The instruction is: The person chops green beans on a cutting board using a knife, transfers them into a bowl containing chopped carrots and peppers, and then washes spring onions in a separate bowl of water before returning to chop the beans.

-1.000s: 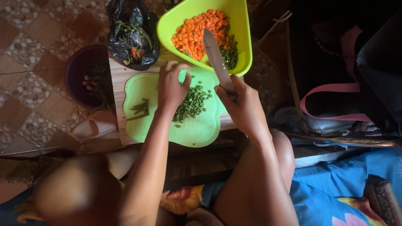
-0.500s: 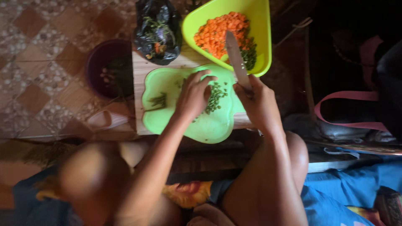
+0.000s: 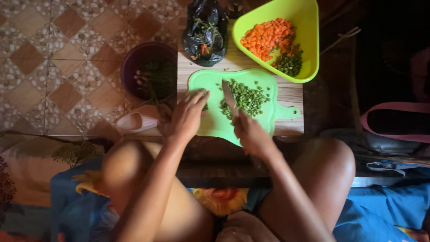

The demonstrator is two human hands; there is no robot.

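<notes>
Landmark: green cutting board [image 3: 215,125].
Right hand [image 3: 251,134]: fingers wrapped around knife [image 3: 229,96], blade beside chopped beans [image 3: 248,96] on board.
Left hand [image 3: 188,115]: fingers together, flat on board's left edge.

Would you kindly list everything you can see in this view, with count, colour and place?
cutting board: one, light green, on the small wooden table
chopped green beans: one pile, green, on the board's far half
knife: one, grey blade, at the pile's left edge
bowl: one, yellow-green, beyond the board
diced carrot: one heap, orange, in the bowl
cut beans: one heap, dark green, in the bowl beside the carrot
plastic bag: one, black, holding scraps, left of the bowl
basin: one, purple, on the floor left of the table
wooden table: one, pale wood
left hand: on the board's left edge
right hand: gripping the knife
</notes>
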